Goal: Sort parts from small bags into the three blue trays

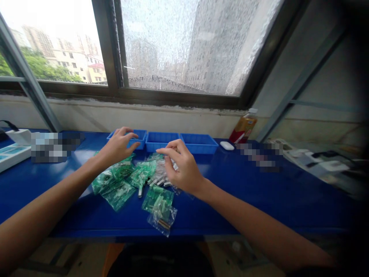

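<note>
My left hand hovers at the front of the left blue bin, fingers apart and nothing visible in them. My right hand is in front of the middle blue bin, its index finger stretched to the left and its thumb apart; I see nothing held. Below and between the hands lies a pile of green plastic bags. Small silver-ended pieces stick out beside it. Closer to me, another green bag lies partly under a clear bag with brownish strips inside.
The right blue bin completes the row along the wall. A drink bottle and a white rounded case are right of it. White power strips lie far left on the blue table. Metal posts rise at both sides.
</note>
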Demonstrator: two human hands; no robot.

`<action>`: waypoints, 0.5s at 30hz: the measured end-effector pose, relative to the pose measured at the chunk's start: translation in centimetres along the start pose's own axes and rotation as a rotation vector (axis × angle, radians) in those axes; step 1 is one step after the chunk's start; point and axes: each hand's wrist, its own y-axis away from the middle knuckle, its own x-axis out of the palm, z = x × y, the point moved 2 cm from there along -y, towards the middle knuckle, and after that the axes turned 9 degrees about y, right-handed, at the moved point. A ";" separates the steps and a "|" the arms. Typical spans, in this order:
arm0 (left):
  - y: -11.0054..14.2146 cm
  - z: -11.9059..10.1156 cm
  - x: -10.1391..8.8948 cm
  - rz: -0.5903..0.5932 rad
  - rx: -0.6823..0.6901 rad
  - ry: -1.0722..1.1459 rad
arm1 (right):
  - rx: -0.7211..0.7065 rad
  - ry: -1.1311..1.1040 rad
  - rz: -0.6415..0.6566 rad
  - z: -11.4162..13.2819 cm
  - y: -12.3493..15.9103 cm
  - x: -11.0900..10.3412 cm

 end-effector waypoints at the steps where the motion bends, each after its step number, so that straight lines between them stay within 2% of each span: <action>1: 0.3 -0.9 0.1 0.142 0.044 0.063 | 0.010 -0.003 -0.005 -0.1 -0.1 -0.2; 2: 0.7 -1.8 0.1 0.284 0.082 0.131 | 0.022 -0.002 -0.013 -0.3 -0.2 -0.5; 3: 0.9 -2.6 0.0 0.375 0.107 0.184 | 0.035 0.000 -0.023 -0.4 -0.3 -0.8; 4: 1.1 -3.3 0.0 0.406 0.116 0.213 | 0.049 0.002 -0.035 -0.6 -0.4 -1.0; 6: 1.2 -4.0 0.1 0.360 0.108 0.209 | 0.074 0.002 -0.054 -1.0 -0.6 -1.2; 9: 1.0 -3.9 1.3 0.307 0.119 0.170 | 0.098 0.010 -0.026 -1.8 -0.6 -0.7; 12: 0.6 -3.2 3.0 0.361 0.140 0.198 | 0.117 0.069 0.096 -2.7 -0.3 0.6; 15: 0.1 -2.8 4.4 0.362 0.107 0.214 | 0.144 0.093 0.218 -3.5 0.1 1.9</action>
